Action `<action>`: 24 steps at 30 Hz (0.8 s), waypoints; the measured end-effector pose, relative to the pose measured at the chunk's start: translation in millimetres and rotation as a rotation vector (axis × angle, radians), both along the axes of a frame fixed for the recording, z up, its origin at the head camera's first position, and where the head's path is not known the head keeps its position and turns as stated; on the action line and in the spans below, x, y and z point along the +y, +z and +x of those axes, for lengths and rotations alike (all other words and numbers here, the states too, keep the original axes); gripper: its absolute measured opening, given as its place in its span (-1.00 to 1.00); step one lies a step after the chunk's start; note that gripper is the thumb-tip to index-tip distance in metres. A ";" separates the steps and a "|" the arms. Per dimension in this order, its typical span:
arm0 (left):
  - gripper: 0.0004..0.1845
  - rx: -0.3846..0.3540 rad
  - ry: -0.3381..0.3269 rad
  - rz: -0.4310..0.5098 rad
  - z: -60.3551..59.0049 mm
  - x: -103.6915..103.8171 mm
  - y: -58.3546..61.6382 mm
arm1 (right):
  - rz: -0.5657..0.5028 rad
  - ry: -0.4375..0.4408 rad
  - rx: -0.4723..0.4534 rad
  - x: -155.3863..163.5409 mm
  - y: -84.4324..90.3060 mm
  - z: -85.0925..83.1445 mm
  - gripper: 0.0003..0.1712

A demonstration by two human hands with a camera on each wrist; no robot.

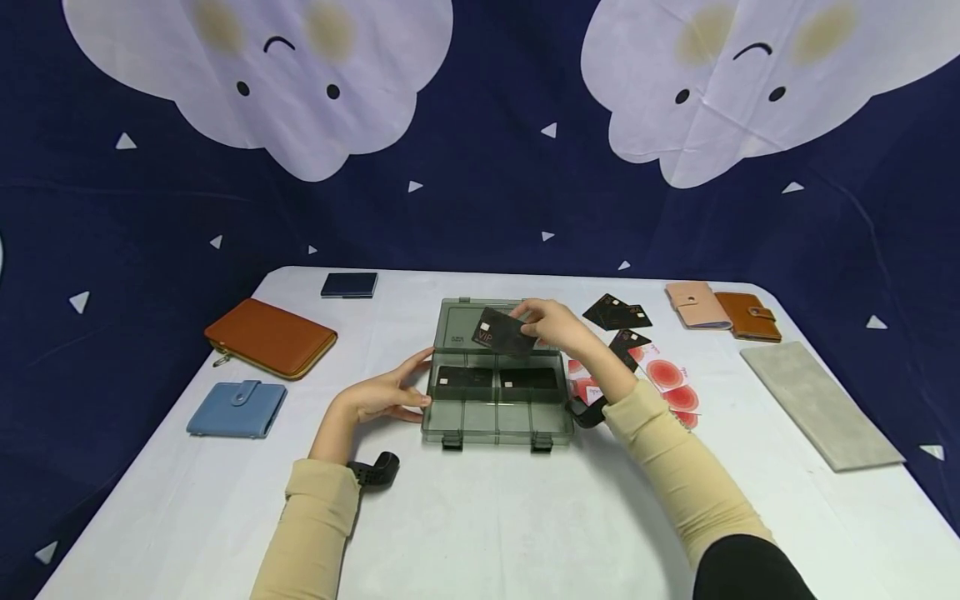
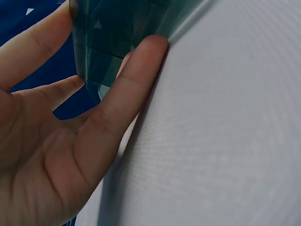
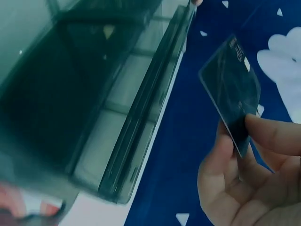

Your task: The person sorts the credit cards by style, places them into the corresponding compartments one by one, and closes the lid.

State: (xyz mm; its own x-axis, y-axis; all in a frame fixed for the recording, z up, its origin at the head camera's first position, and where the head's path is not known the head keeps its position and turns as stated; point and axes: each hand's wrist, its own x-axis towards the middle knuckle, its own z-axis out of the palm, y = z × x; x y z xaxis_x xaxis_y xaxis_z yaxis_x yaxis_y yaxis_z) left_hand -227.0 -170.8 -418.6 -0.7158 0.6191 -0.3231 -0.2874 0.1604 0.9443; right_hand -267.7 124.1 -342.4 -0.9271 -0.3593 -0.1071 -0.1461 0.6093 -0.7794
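On a white tabletop (image 1: 495, 517), a person's left hand (image 1: 385, 396), grip loose, rests fingers against the left side of a translucent green box (image 1: 497, 436); the right hand (image 1: 557, 323) pinches a black card (image 1: 497, 332) by the box's far side. A navy backdrop (image 1: 495, 204) with white clouds (image 1: 300, 121) rises beyond.

A navy backdrop (image 1: 495, 208) with pale clouds (image 1: 300, 117) and small white triangles (image 1: 79, 303) stands behind a white table (image 1: 480, 525).
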 end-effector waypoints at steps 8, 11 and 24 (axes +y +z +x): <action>-0.02 -0.005 0.000 -0.004 -1.2 -0.3 -1.4 | 0.125 0.096 -0.011 -23.4 -2.5 4.9 -0.68; -0.02 -0.003 0.001 -0.003 -1.3 -0.6 -1.8 | 0.181 0.142 -0.021 -31.5 -5.7 6.0 -0.67; -0.03 0.008 0.001 -0.001 0.5 0.1 1.0 | 0.222 0.263 -0.034 -52.1 -13.1 11.1 -0.59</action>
State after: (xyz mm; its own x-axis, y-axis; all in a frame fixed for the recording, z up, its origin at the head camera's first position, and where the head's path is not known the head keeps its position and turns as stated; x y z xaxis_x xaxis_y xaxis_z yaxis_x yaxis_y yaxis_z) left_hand -226.5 -170.7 -417.6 -0.7186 0.6184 -0.3181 -0.2804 0.1609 0.9463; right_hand -256.6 71.9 -355.5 -0.8001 -0.5502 -0.2390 -0.2972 0.7096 -0.6388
